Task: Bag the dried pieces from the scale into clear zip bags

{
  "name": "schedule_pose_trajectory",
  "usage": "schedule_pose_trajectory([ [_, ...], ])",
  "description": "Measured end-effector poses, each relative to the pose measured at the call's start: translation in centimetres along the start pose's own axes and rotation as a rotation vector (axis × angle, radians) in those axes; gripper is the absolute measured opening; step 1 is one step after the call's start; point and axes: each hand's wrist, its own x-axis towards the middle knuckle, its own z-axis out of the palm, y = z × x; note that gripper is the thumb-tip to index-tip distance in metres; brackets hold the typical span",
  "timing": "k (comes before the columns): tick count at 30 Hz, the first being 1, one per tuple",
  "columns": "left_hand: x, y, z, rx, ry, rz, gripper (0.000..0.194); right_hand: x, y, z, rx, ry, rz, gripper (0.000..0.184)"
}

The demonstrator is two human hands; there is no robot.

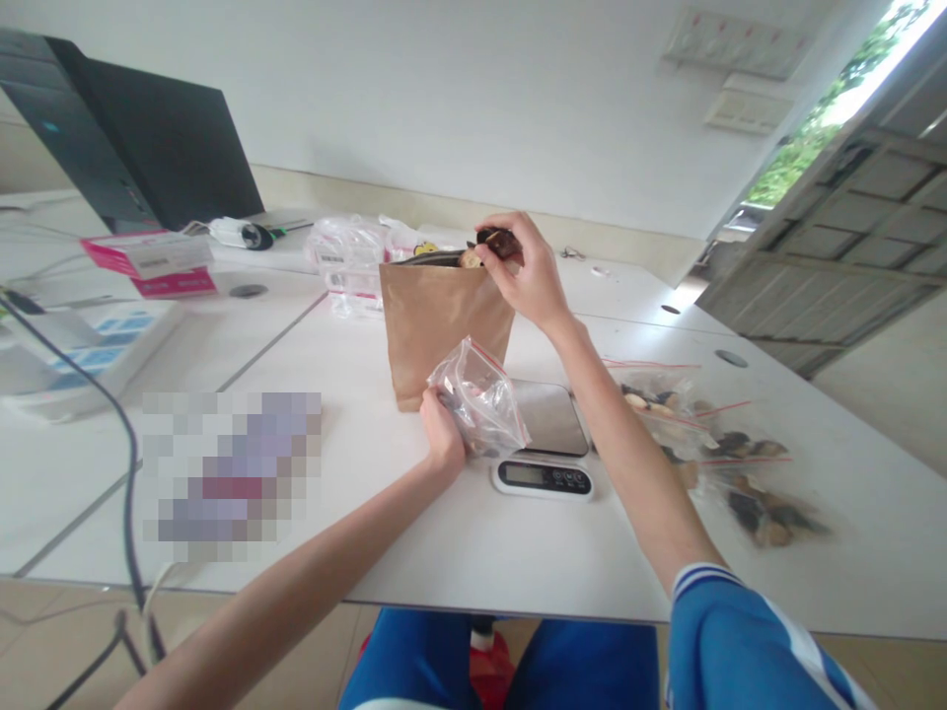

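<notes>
Right hand [529, 271] pinches dark slices [497, 243] at the paper bag [436, 320] mouth; left hand [444, 434] holds a zip bag [480, 399] in front.

Key relation: zip bag is below the right fingertips, toward the wearer and slightly left. Paper bag stands behind it, long axis near vertical, mouth up. Slices are at the mouth's right end; can't tell if they clear the rim. Right thumb and fingers are pressed together on them. Left thumb is on the zip bag's left side, other fingers mostly hidden, so can't tell their spread. Zip bag is crumpled, red zip edge up and right; left hand is nearer to it. Scale [544, 480] is just right, plate partly behind the plastic. Filled bags [773, 513] lie farther right, past the right forearm.
</notes>
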Motion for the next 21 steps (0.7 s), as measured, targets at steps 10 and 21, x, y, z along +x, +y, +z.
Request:
schedule_pose_trajectory([
  [10,-1.1,1.1,1.1,0.044,0.045,0.003,0.026,-0.6,1.1,1.7,0.116,0.251,-0.006,0.026],
  [21,-0.8,0.8,0.9,0.04,0.063,0.003,0.026,-0.5,0.7,1.6,0.088,0.192,0.055,0.024],
])
